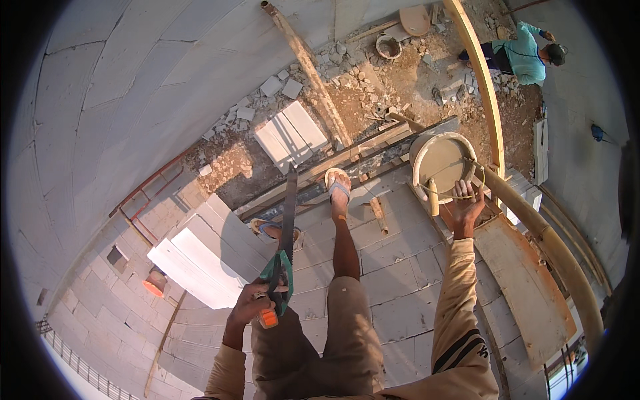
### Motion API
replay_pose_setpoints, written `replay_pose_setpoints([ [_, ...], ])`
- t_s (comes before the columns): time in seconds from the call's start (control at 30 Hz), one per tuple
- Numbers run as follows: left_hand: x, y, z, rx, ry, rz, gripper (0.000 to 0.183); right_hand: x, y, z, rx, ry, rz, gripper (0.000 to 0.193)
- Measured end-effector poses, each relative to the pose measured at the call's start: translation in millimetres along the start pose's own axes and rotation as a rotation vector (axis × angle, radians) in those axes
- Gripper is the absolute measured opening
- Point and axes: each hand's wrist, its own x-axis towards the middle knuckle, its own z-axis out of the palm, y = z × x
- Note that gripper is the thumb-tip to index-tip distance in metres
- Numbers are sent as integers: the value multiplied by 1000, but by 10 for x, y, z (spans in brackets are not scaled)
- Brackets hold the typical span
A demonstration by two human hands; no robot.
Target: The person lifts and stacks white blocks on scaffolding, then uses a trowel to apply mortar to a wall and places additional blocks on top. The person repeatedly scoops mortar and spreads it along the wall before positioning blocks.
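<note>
My left hand (253, 301) is wrapped round the green and orange handle of a handsaw (288, 220), whose long dark blade points forward and away from me. On the right, my right hand (465, 203) has its fingers curled round the thin yellowish handle of a round bucket (419, 163). Grey, wet-looking mix (443, 159) fills part of the bucket. A wooden tool handle (433, 197) sticks out over the bucket's near rim, beside my fingers. What that tool looks like inside the bucket is hidden.
Pale blocks (200, 250) are stacked left of my legs, with more blocks (291, 135) ahead. Timber planks (327, 167) cross before my sandalled feet. A bamboo pole (547, 233) and wooden board (523, 287) lie right. A person (527, 57) in turquoise is at far right, near rubble.
</note>
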Motion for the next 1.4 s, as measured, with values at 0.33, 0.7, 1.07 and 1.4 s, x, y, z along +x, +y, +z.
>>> replay_pose_setpoints([
  [0.33, -806, 191, -385, 129, 117, 7, 51, -137, -94, -85, -46, -62, -46, 30],
  [0.7, -920, 3, 3, 275, 346, -259, 40, 17, -178, 23, -719, -223, -48, 60],
  [1.07, -520, -782, 312, 72, 214, 233, 39, -448, -18, 127, -924, -213, -23, 56],
  [1.4, -491, -789, 276, 131, 282, 56, 37, -532, -56, -3, -1009, -210, -12, 52],
])
